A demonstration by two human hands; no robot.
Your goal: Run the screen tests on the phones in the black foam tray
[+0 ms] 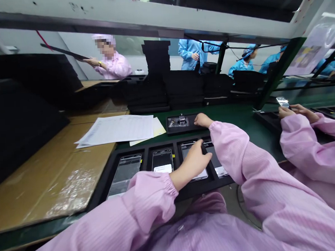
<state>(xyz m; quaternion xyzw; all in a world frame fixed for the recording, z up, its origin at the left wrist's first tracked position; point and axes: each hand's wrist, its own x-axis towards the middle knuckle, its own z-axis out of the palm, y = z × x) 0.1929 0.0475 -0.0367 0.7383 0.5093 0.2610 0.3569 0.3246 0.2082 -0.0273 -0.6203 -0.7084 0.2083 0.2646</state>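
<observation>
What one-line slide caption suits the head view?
Left hand over a black tray of phones, right hand at a smaller black tray beyond it, papers to the left.

This is a factory (smocked workers (115, 66), phones (162, 158) in a black tray (147, 162)).

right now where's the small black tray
In the head view, the small black tray is near centre, right of the white papers, the right hand at its right end.

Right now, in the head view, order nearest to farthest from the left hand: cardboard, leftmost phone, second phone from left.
1. Second phone from left: just left of the left hand.
2. Leftmost phone: farther left, same tray.
3. Cardboard: left of the tray.
</observation>
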